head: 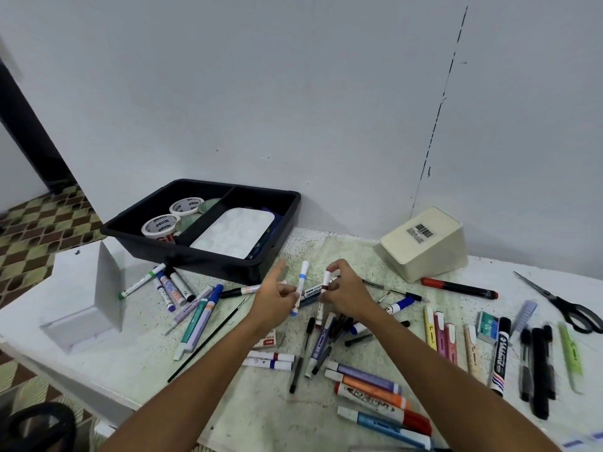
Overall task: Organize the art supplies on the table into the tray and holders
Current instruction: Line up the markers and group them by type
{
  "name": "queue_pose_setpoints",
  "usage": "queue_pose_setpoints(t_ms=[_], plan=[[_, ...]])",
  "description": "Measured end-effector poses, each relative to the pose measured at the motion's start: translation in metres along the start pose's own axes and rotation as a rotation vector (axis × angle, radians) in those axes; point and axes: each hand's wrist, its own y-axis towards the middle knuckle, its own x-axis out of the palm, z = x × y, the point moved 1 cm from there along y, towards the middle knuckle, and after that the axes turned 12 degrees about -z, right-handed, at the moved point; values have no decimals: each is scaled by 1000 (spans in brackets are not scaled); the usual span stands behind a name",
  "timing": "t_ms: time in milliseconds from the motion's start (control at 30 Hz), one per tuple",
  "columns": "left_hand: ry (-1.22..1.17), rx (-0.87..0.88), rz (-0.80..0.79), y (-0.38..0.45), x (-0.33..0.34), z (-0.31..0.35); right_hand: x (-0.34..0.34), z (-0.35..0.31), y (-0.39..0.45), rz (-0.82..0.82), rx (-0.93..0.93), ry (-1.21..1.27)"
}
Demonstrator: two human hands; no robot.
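Centrally in the frame, the left hand (277, 296) pinched a white marker with a blue band (300, 288) nearly upright between thumb and curled fingers, its index finger pointing away, while the right hand (342, 288) just beside it gripped a white marker with a dark red band (323, 296), also nearly upright. Around and below both hands, loose markers and pens (368, 383) lay scattered over the speckled white table (254, 409). Above the hands, the black tray (202, 256) held two tape rolls (161, 225) in its left compartment and a white palette (233, 231) in its right. A cream holder (424, 244) lay tipped over at the upper right, scissors (561, 303) at the far right. A plain pale wall (293, 93) rose behind the table, and checkered floor (42, 230) showed at the left edge.
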Motion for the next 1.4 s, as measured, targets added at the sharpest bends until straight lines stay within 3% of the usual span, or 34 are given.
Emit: queue_pose_setpoints(t_ms=[300, 667, 1000, 1400], plan=[[-126, -10, -313, -19, 41, 31, -44, 1, -63, 42, -117, 201], [-94, 6, -608, -63, 228, 70, -157, 84, -241, 209, 30, 142], [161, 20, -702, -116, 368, 81, -196, 152, -362, 197, 215, 141], [496, 88, -701, -138, 406, 85, -193, 172, -386, 70, 317, 66]])
